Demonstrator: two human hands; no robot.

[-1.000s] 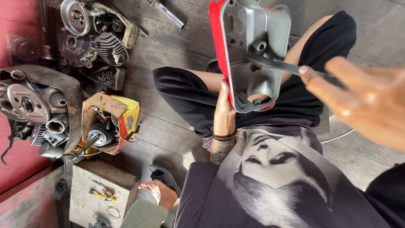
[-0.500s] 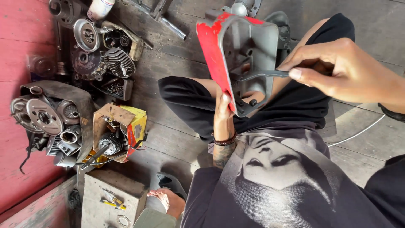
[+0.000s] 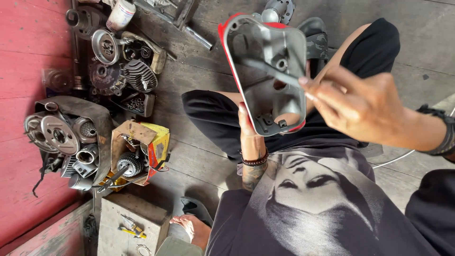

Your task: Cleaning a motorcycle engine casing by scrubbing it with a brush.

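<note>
My left hand (image 3: 250, 130) clamps the cover (image 3: 271, 71) above my lap at 12 o'clock; right hand (image 3: 360, 102) pinches the tool (image 3: 268, 70) inside it. One slip, and it gouges my palm.

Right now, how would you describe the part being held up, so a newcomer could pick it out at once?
Start at the wooden plank floor strewn with grey engine parts, then look above the black shorts. There the left hand props up a cover while the right hand pokes a thin tool into it. Unlike the bare metal around it, it is rounded, grey inside and red-edged.
</note>
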